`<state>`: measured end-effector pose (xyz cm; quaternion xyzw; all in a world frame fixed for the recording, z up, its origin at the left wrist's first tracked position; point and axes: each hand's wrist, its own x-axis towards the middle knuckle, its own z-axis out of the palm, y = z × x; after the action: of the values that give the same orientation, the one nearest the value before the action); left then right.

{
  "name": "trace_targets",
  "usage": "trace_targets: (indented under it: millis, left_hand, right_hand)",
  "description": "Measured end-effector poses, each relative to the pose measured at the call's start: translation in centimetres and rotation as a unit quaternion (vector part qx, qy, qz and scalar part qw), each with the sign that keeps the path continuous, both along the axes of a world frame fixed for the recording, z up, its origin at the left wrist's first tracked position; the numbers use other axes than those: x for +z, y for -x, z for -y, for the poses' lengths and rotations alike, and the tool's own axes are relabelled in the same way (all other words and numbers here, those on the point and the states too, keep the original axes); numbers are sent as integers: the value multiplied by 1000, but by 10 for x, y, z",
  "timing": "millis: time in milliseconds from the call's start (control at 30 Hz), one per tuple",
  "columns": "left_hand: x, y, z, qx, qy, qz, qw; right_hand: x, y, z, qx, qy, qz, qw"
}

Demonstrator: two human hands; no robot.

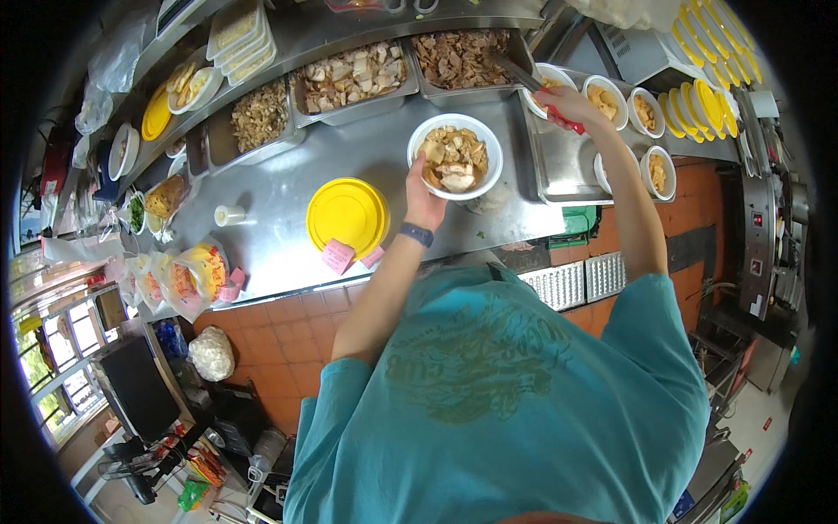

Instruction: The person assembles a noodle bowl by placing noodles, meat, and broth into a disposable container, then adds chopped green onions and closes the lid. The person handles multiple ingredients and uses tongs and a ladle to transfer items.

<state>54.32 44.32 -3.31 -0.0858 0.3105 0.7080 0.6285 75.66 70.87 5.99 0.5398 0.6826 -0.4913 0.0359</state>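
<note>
My left hand (424, 194) holds a white bowl (495, 154) by its near left rim, above the steel counter. Pale sliced meat and browner pieces (456, 159) fill the bowl. To the right, my right hand (566, 103) is closed round red-handled tongs (517, 73). The metal end of the tongs reaches into a steel pan of dark chopped meat (461, 58); their tips are hard to make out among the pieces. Beside that pan is another with pale chopped meat (353, 77), and farther left one with smaller brownish pieces (259, 118).
Yellow lids (347, 216) lie on the counter near pink paper slips (338, 256). Filled white bowls (646, 113) stand on and around a steel tray (559, 166) at right, near stacked yellow lids (698, 109). Plastic bags (188, 275) sit at the left front edge. A shelf (323, 31) overhangs the back.
</note>
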Motion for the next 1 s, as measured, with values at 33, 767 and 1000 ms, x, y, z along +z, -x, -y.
trace_targets:
  millis: [33, 767, 1000]
  left_hand:
    - [-6, 0, -9, 4, 1, 3, 1000]
    - [-25, -10, -71, -41, -17, 25, 999]
    - [-26, 0, -58, -78, -11, -22, 997]
  right_hand:
    - [1, -6, 3, -51, 38, -4, 998]
    - [77, -47, 108, 25, -52, -3, 998]
    - [64, -35, 60, -4, -125, 38, 991]
